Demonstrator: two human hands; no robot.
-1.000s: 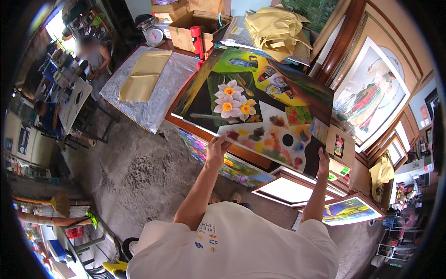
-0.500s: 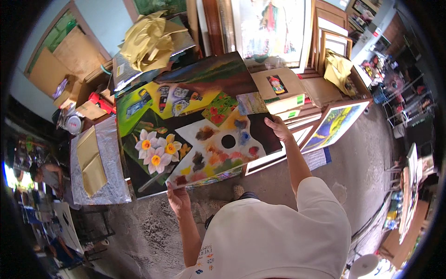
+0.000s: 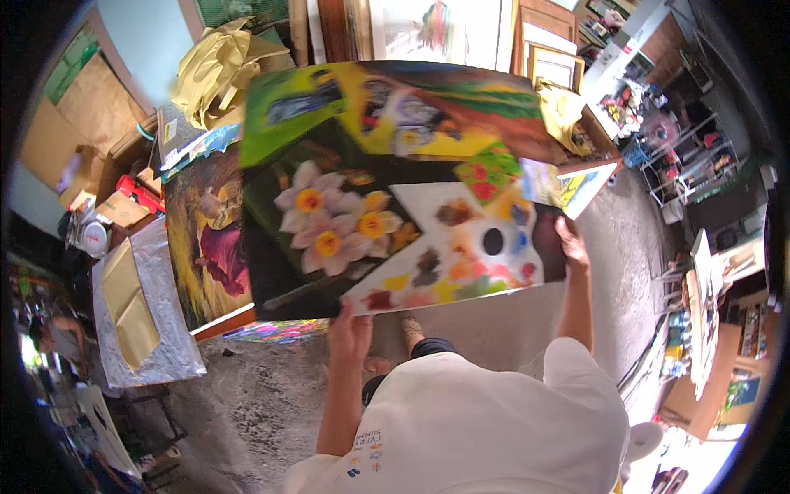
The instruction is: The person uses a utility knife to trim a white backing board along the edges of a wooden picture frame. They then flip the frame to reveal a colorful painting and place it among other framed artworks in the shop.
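Both my hands hold up a large painting (image 3: 428,206) with white flowers, a paint-smeared palette and smaller pictures on dark ground. My left hand (image 3: 351,331) grips its near edge, thumb on the front and the other fingers largely hidden. At the near right corner, my right hand (image 3: 573,245) closes round the side edge. The canvas is tilted toward me and slightly blurred. Behind its left side, another painting (image 3: 202,247) shows a purple-red figure on yellow and brown. A colourful canvas edge (image 3: 280,331) sticks out below that one.
A wrapped flat panel (image 3: 185,346) with folded brown paper (image 3: 127,300) lies to the left. Crumpled brown paper (image 3: 210,74) rests on a stack at the far left. Frames (image 3: 547,37) lean at the back. A white rack (image 3: 687,169) stands at far right.
The held painting has risen toward me and shifted right, off the stack. The figure painting beneath its left side has come into view. Both hands keep their hold.
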